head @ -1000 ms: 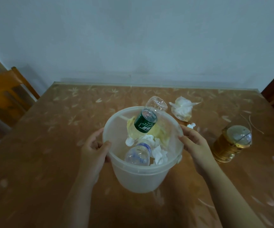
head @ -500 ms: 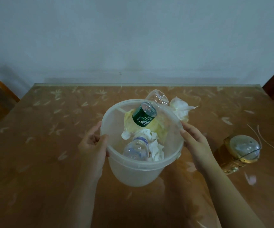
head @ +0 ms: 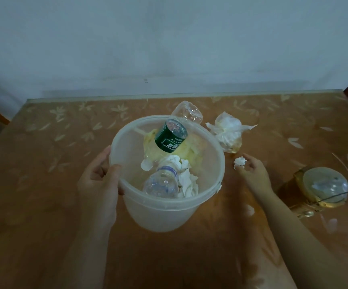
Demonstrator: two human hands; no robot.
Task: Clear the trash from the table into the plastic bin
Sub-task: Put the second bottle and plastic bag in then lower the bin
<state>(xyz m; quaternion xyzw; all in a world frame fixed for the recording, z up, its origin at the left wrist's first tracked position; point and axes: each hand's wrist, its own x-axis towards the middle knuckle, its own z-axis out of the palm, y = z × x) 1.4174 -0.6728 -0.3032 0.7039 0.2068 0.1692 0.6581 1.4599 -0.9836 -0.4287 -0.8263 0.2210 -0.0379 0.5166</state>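
Observation:
A translucent white plastic bin (head: 160,213) stands at the table's middle. Inside lie a green-labelled bottle (head: 170,137) sticking out over the far rim, a clear blue-labelled bottle (head: 161,182) and crumpled white tissues (head: 186,180). My left hand (head: 100,180) grips the bin's left rim. My right hand (head: 252,174) is off the bin, to its right, with fingertips pinching a small white paper scrap (head: 239,162) on the table. A knotted clear plastic bag with tissue (head: 228,132) lies just beyond the bin's right rim.
A round glass-and-gold lantern (head: 319,188) stands at the right, near my right forearm. The brown leaf-patterned table (head: 54,142) ends at a pale wall behind. Dark wooden furniture shows at both far edges. Small white scraps (head: 250,210) lie near the bin's right side.
My right hand let go of the bin's right rim and moved right onto the small paper scrap. The left hand kept its grip on the bin.

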